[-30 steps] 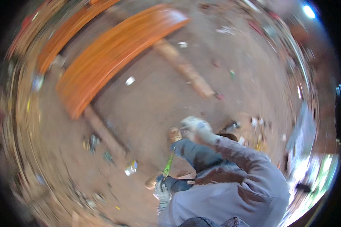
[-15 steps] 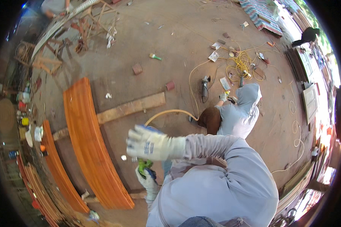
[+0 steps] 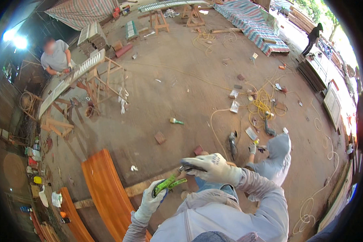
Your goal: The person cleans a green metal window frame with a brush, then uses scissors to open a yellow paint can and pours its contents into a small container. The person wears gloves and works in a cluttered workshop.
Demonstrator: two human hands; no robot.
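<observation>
My left hand (image 3: 149, 201), in a pale work glove with a dark palm, is wrapped round a bright green hand tool (image 3: 164, 184) with a lever-like branch. Its far end points up and right, toward a small metal fitting (image 3: 181, 169). Beside that end, my right hand (image 3: 213, 167) in a matching glove has its fingers pressed together and bent over, close to the fitting. What lies in its palm is hidden. A bit of tan hose (image 3: 231, 163) shows behind the right glove near the wrist.
Curved reddish-brown wooden panels (image 3: 109, 187) lie on a timber bearer (image 3: 143, 183) at the left. A crouching co-worker (image 3: 272, 157) is close on my right, near an angle grinder (image 3: 233, 146) and tangled yellow cord (image 3: 263, 101). A brush (image 3: 176, 121) lies ahead. Another person (image 3: 55, 58) stands far left.
The view has tilted up, showing more of the floor ahead. My left hand has raised the green tool, and my right hand has moved right; the hose arc is now mostly hidden.
</observation>
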